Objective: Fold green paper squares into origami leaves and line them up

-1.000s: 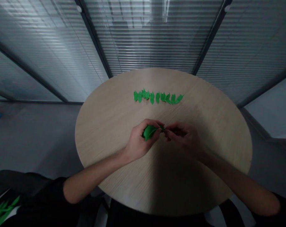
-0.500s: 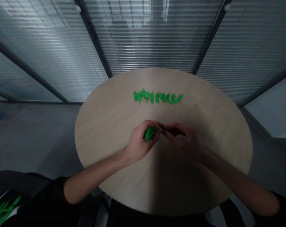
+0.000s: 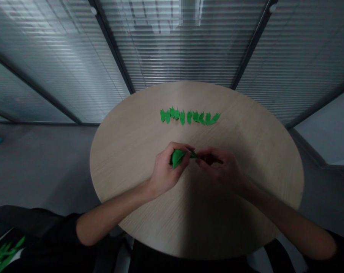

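Left hand [image 3: 164, 167] closed around a green leaf cut-out [image 3: 177, 157], right hand [image 3: 221, 167] pinching its tip; a row of small green leaves [image 3: 189, 117] just ahead on the round wooden surface [image 3: 126, 167], slatted blinds [image 3: 183, 49] beyond.

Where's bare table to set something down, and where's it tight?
The round wooden table is bare left of the left hand, right of the right hand, and beyond the row of green leaves. Tight along that row and where the hands meet at a green leaf.
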`<state>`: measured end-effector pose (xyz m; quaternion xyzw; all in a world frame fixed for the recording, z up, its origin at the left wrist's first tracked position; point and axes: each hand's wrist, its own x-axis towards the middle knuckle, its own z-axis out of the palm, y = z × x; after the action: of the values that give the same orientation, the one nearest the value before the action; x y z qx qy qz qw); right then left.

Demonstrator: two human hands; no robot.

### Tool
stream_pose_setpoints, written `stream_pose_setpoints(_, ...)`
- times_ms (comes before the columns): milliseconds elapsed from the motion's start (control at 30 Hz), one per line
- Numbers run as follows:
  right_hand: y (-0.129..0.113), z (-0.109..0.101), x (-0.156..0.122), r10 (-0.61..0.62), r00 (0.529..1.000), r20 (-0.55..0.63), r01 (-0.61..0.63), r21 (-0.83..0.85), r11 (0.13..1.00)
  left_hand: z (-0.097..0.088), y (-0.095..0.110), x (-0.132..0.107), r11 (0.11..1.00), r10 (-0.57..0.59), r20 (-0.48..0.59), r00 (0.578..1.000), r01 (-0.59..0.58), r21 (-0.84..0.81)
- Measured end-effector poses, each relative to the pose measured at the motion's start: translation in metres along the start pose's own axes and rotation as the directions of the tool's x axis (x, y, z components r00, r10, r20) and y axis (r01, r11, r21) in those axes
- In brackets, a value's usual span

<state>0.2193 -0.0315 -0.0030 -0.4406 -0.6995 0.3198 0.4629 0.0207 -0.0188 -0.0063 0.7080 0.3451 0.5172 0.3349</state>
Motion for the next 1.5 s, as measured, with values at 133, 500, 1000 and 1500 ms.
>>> stream_pose_setpoints(133,-0.0005,-0.0007,0.0,0.007,1.0,-0.009,-0.007,-0.009,1.0,0.0001,-0.0003,-0.0007,1.0,-0.009,-0.003,1.0,0.009,-0.007)
stream_pose_setpoints(500,0.0012,-0.0009,-0.0001,0.042,0.999,-0.006,-0.043,-0.07,0.997,-0.0008,0.0005,-0.0005,0.999,-0.001,0.001,1.0,0.001,0.034)
stream_pose_setpoints(1000,-0.0021,-0.0011,0.0003,0.156,0.988,0.018,-0.157,0.068,0.985,-0.0008,0.0018,0.0,0.999,0.015,-0.002,1.0,-0.015,0.03)
stream_pose_setpoints(1500,-0.0015,-0.0017,0.0001,0.178,0.984,0.017,-0.179,0.08,0.981,-0.0008,0.0035,0.0007,1.0,0.024,0.008,1.0,-0.024,0.018)
